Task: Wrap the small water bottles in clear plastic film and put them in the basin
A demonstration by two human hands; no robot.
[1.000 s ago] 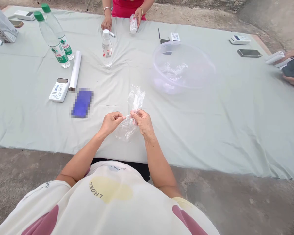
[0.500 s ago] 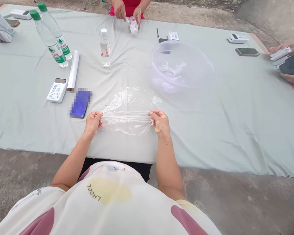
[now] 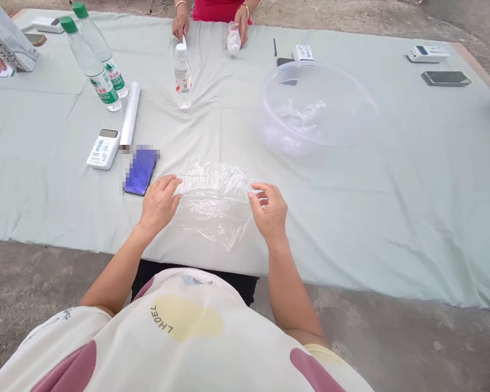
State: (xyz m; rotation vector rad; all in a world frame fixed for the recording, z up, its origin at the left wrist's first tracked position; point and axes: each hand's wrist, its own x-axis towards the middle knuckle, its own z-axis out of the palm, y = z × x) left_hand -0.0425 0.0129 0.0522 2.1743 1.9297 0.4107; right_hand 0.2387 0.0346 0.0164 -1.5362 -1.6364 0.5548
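A crumpled sheet of clear plastic film lies spread on the cloth between my hands. My left hand rests at its left edge, fingers stretched and the thumb apart. At the right edge, the thumb and curled fingers of my right hand pinch the film. A dark phone with a blue, partly blurred screen lies just beyond my left hand. Farther off to the right stands a translucent plastic basin, with some clear film showing in it.
A white roll, a white device and two green-capped water bottles are at left. A small white-capped bottle stands ahead. Across the table, a person's hand holds another bottle. A phone lies far right.
The film, stretched taut between both pinching hands before, now lies looser and flatter on the cloth. My left hand has opened its fingers. The person opposite has moved their hands apart.
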